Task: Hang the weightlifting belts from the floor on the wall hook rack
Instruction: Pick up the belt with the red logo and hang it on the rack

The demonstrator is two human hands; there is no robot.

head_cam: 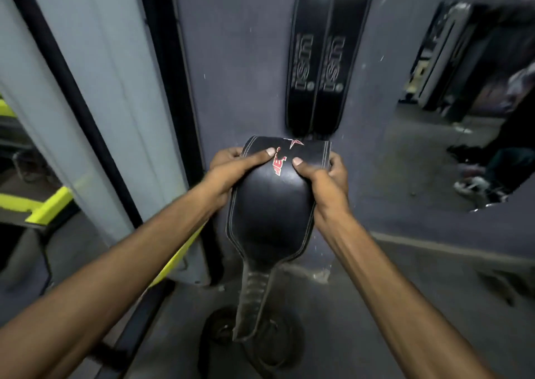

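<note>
I hold a black leather weightlifting belt (pixel 270 213) with a red logo in front of the grey wall. My left hand (pixel 231 167) grips its left edge and my right hand (pixel 325 176) grips its right edge, thumbs on its face. Its narrow tail hangs down toward the floor. Just above it, two black belts (pixel 321 60) with grey lettering hang side by side on the wall; their tops and the hook rack are out of frame. Another dark belt (pixel 260 341) lies coiled on the floor below.
A grey pillar with black trim (pixel 95 89) stands on the left, with yellow machine parts (pixel 43 205) beside it. A wall mirror (pixel 469 103) on the right reflects gym gear and a person's shoes. Grey floor spreads to the right.
</note>
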